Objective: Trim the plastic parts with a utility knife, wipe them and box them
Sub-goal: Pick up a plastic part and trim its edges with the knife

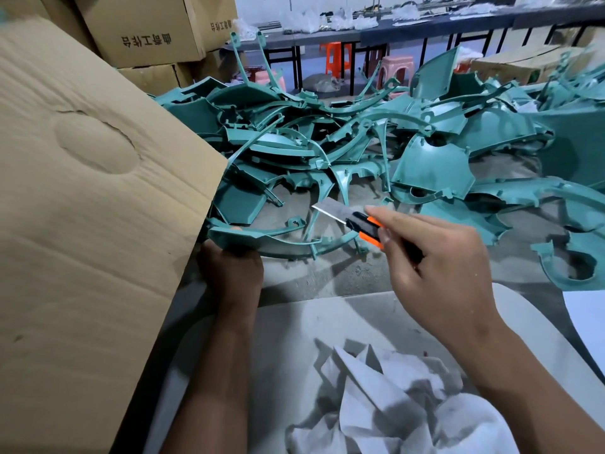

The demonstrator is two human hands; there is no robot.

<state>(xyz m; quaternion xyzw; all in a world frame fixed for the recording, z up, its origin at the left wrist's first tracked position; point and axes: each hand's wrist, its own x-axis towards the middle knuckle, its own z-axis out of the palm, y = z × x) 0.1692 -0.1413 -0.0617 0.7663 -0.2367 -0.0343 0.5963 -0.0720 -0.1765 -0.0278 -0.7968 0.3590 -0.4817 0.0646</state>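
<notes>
1 knife (352, 221), 1 rag (393, 404), 2 hands

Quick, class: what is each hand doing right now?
Left hand: grips a teal plastic part by its near edge.
Right hand: holds the utility knife, blade out.

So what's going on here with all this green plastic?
A person is trimming teal plastic parts. The left hand grips one curved part at the edge of the pile, while the right hand holds an orange utility knife, blade out, just above it. A white cloth lies nearby, beside a cardboard box.
</notes>
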